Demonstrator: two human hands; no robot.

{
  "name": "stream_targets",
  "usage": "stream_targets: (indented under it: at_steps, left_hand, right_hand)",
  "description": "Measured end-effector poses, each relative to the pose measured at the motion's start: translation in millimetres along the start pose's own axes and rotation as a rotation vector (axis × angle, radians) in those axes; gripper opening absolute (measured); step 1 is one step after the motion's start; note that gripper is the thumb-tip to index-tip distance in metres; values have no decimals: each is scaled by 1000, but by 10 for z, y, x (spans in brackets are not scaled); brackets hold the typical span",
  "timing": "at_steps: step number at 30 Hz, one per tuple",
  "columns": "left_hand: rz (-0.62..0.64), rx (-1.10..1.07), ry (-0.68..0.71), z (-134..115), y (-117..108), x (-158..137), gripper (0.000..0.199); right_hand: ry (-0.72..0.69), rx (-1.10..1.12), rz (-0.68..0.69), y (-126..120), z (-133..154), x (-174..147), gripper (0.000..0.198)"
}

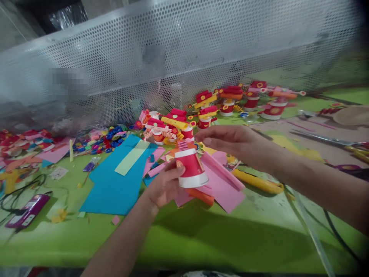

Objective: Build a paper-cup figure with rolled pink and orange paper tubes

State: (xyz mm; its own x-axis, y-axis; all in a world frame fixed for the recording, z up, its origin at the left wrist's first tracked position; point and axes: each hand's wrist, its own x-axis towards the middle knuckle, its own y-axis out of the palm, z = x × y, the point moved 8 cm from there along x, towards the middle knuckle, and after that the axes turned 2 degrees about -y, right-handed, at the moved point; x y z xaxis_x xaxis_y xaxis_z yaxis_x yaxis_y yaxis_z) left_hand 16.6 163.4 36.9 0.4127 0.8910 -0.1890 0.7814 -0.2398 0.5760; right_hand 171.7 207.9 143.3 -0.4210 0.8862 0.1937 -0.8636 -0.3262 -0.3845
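My left hand [165, 184] is closed around a red and white paper cup [190, 167], which is upside down above the table. A pink folded-paper spring [183, 145] stands on the cup's upturned base. To the right of and slightly above the cup, my right hand [230, 144] has its fingers stretched out, and I see nothing in them. Below the cup lie pink paper sheets [227, 192] and an orange paper roll [201, 197]. Behind it stand several cup figures topped with coloured paper rolls [175, 121].
A yellow-handled tool [258, 181] lies under my right forearm, with scissors [325, 139] farther right. Blue paper [112, 192] lies to the left, near a purple device [29, 211] with cables. A perforated metal panel [184, 46] borders the green table [201, 238].
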Motion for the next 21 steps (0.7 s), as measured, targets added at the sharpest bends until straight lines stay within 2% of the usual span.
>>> stream_targets:
  at_steps: [4, 7, 11, 16, 21]
  left_hand:
    - [-22, -25, -7, -7, -25, -5, 50]
    - [11, 55, 82, -23, -5, 33, 59]
    - [-26, 190, 220, -68, -36, 73, 72]
    - [-11, 325, 290, -112, -3, 55, 70]
    - [11, 462, 318, -131, 67, 15, 64]
  right_hand:
    - [31, 59, 12, 56, -84, 63, 41]
    - [32, 99, 8, 88, -138, 33, 37]
    - [5, 78, 45, 101, -149, -31, 40]
    - [-174, -48, 78, 87, 15, -43, 36]
    - [-305, -364, 107, 88, 191, -63, 34]
